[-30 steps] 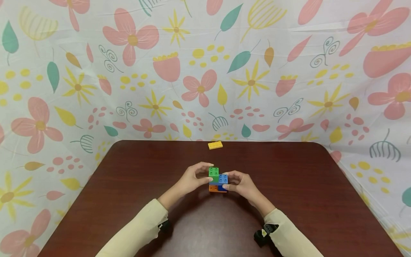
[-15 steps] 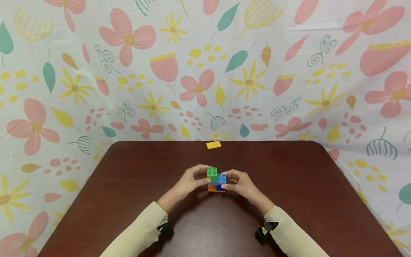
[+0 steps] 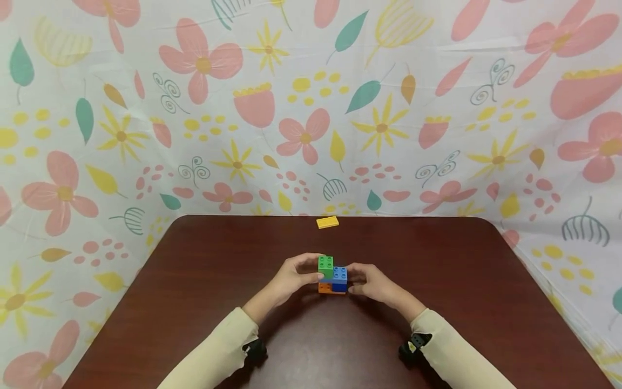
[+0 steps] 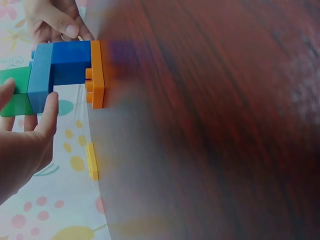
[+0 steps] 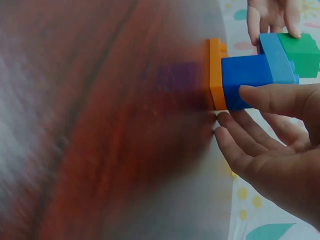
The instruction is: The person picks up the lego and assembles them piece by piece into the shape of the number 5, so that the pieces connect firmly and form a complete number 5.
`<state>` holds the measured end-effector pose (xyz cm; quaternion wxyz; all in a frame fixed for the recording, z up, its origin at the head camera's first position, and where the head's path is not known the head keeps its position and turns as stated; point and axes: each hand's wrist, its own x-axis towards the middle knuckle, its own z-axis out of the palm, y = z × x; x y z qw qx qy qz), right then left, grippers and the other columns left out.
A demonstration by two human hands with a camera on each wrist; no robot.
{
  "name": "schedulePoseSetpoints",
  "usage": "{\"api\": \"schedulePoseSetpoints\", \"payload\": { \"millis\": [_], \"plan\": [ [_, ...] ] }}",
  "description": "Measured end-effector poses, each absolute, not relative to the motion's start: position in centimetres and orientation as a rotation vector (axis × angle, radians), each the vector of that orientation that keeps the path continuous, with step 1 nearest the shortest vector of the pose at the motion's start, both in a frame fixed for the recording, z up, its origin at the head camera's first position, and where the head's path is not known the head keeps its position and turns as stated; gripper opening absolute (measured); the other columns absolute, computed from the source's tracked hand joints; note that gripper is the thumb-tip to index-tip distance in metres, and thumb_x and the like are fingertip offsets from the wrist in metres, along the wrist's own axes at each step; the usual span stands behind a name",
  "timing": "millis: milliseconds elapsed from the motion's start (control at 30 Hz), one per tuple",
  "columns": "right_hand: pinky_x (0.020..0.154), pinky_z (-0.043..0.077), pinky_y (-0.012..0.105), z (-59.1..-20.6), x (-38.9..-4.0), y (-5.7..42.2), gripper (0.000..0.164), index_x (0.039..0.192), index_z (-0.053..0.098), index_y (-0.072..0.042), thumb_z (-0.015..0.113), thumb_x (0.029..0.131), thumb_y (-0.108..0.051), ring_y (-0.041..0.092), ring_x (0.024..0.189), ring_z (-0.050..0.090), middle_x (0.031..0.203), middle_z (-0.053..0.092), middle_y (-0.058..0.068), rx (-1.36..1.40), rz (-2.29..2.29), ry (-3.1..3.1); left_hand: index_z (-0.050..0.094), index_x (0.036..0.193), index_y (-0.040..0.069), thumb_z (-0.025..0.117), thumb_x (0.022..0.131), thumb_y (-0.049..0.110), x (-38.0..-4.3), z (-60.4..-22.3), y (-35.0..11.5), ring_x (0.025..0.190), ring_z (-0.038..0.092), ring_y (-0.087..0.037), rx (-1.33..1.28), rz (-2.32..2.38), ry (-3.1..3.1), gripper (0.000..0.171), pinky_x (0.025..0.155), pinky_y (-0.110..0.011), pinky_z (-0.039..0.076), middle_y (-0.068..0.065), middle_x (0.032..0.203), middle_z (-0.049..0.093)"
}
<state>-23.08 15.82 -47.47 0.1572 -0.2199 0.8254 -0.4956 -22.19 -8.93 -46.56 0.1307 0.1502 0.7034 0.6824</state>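
A small stack of toy building bricks stands on the dark table. At its base is a flat orange brick [image 4: 98, 75], with a dark blue brick [image 5: 245, 75] on one end. A lighter blue brick [image 3: 340, 274] lies across the dark blue one and overhangs the orange. On the overhanging end sits a green brick [image 3: 325, 266]. My left hand [image 3: 290, 278] holds the green brick between thumb and fingers, one finger reaching along the light blue brick. My right hand [image 3: 374, 283] is beside the stack's right side, fingers loosely bent and parted, thumb near the dark blue brick.
A thin yellow brick [image 3: 328, 222] lies by the far edge of the brown table [image 3: 233, 237]. Behind the table hangs a flower-patterned cloth [image 3: 301, 81]. Both sleeves carry a black wrist device, such as the right one [image 3: 413, 348].
My right hand has let go of the blue bricks and drawn slightly to the right. The left hand keeps its hold on the green brick, and the stack stays put.
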Motion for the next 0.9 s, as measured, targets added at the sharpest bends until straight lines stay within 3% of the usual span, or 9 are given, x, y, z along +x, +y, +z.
{"api": "schedulePoseSetpoints", "payload": {
  "millis": [133, 300, 433, 667, 900],
  "plan": [
    [0.085, 0.053, 0.043, -47.2, -23.8, 16.2, 0.034, 0.121, 0.061, -0.002, 0.062, 0.088, 0.006, 0.033, 0.106, 0.061, 0.117, 0.064, 0.016, -0.648, -1.395, 2.393, 0.062, 0.127, 0.006, 0.072, 0.085, 0.003, -22.3, -46.6, -8.9, 0.108, 0.057, -0.033, 0.436, 1.984, 2.049, 0.043, 0.087, -0.05, 0.051, -0.015, 0.118, 0.061],
    [0.092, 0.048, 0.048, -47.1, -25.0, 16.5, 0.028, 0.119, 0.064, -0.003, 0.064, 0.091, -0.005, 0.03, 0.109, 0.058, 0.118, 0.064, 0.013, -0.568, -1.401, 2.471, 0.062, 0.127, 0.007, 0.073, 0.085, 0.005, -22.4, -46.7, -8.9, 0.106, 0.057, -0.032, 0.415, 1.964, 2.064, 0.044, 0.085, -0.047, 0.053, -0.016, 0.119, 0.061],
    [0.095, 0.046, 0.05, -46.1, -25.5, 16.3, 0.026, 0.118, 0.063, 0.001, 0.061, 0.093, -0.006, 0.033, 0.111, 0.057, 0.118, 0.063, 0.019, -0.511, -1.454, 2.503, 0.062, 0.127, 0.007, 0.073, 0.084, 0.005, -22.4, -46.8, -9.0, 0.104, 0.058, -0.032, 0.418, 1.974, 2.062, 0.044, 0.085, -0.047, 0.053, -0.018, 0.119, 0.061],
    [0.092, 0.049, 0.044, -47.1, -28.5, 16.3, 0.032, 0.123, 0.062, 0.0, 0.062, 0.095, -0.014, 0.029, 0.111, 0.057, 0.121, 0.063, 0.015, -0.414, -1.562, 2.54, 0.062, 0.127, 0.006, 0.073, 0.085, 0.004, -22.5, -46.8, -9.1, 0.107, 0.058, -0.035, 0.43, 1.983, 2.046, 0.044, 0.084, -0.045, 0.053, -0.019, 0.12, 0.061],
    [0.101, 0.041, 0.049, -47.2, -30.8, 15.3, 0.035, 0.127, 0.06, -0.003, 0.062, 0.095, -0.015, 0.031, 0.12, 0.053, 0.127, 0.06, 0.014, -0.324, -1.659, 2.529, 0.061, 0.128, 0.006, 0.072, 0.085, 0.004, -22.5, -46.9, -9.1, 0.108, 0.058, -0.034, 0.435, 1.989, 2.044, 0.044, 0.083, -0.04, 0.054, -0.018, 0.12, 0.061]
  ]
}}
